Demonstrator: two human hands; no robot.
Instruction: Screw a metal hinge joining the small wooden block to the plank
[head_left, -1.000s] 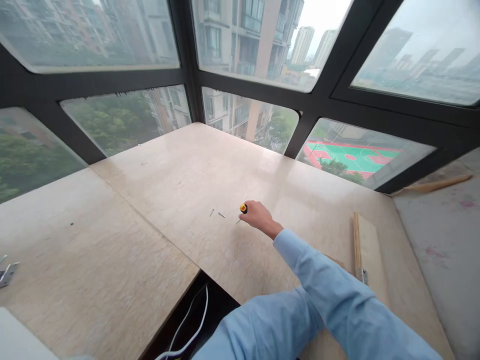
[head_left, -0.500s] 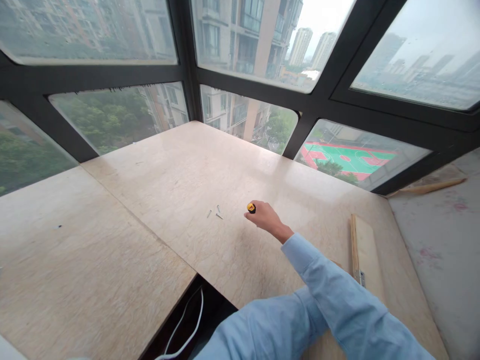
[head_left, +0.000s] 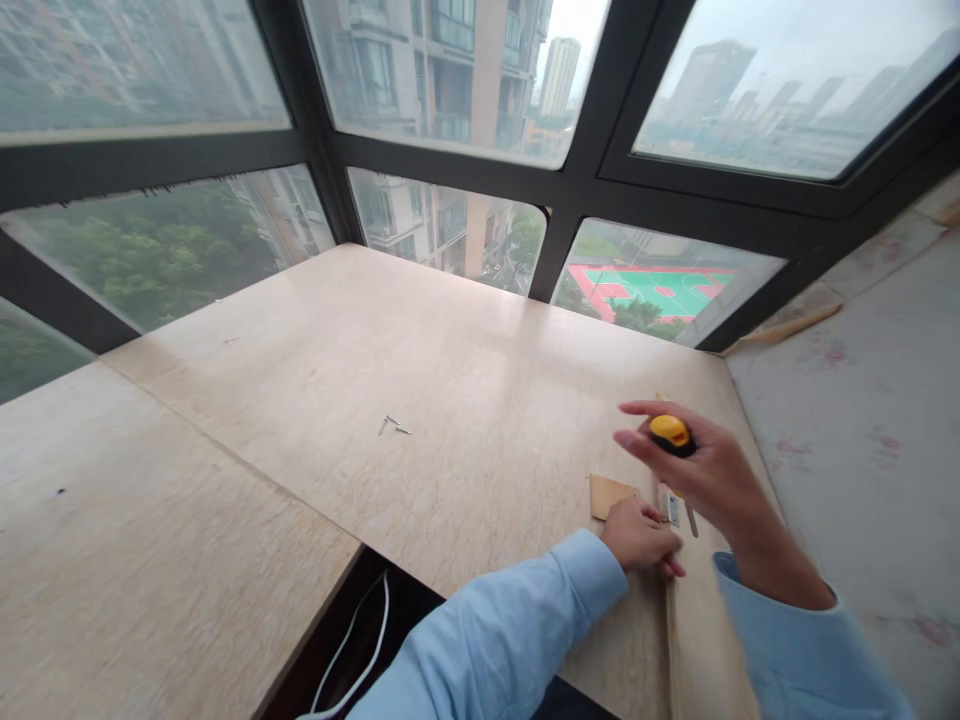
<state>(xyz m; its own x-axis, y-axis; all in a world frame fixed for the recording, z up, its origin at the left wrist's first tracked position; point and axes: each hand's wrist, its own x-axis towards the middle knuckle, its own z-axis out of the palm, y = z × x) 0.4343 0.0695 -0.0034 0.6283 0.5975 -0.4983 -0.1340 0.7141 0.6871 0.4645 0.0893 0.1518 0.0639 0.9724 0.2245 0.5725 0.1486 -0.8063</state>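
My right hand (head_left: 712, 475) is wrapped loosely round a screwdriver (head_left: 671, 432) with a yellow and black handle, seen almost end-on. Its index finger and thumb stick out to the left, and the tool's shaft is mostly hidden. Lower down, my left hand (head_left: 637, 535) is closed in a pinch beside a metal plate (head_left: 673, 510) on a pale wooden board (head_left: 697, 610). At its fingertips is a tiny thin thing that looks like a screw. A small flat piece of wood (head_left: 609, 494) lies just behind the left hand, partly covered by it.
Several loose screws (head_left: 395, 425) lie on the marbled countertop (head_left: 450, 360). At the front, a dark opening (head_left: 409, 600) holds a white cable (head_left: 382, 630). Dark window frames (head_left: 442, 165) run behind, and a patterned wall (head_left: 855, 400) rises on the right.
My right hand has moved right with the screwdriver, from near the loose screws to above the board. My left hand has come into view at the metal plate. The view has turned right.
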